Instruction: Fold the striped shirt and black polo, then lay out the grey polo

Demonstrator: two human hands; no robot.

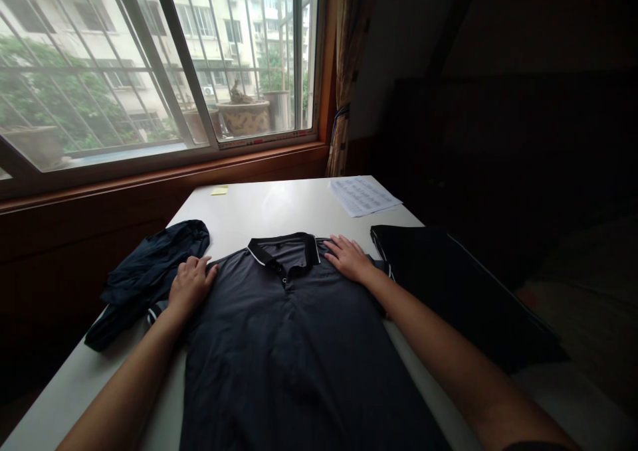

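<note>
A dark grey polo shirt (286,345) lies front side up on the white table (269,205), its collar away from me. White edging trims the black collar (262,250), and the neck opening shows the inside of the back. My left hand (192,281) rests on the left shoulder area, fingers lightly bent and apart, not gripping. Flat on the right shoulder beside the collar lies my right hand (349,257), its fingers stretched out. Parts of both sleeves are hidden under my hands and forearms.
Left of the shirt sits a crumpled dark blue garment (157,258). Folded black cloth (448,285) with a pale edge line lies at the right. Printed sheets (363,195) and a yellow sticky note (219,190) are near the far edge, below a barred window (199,59).
</note>
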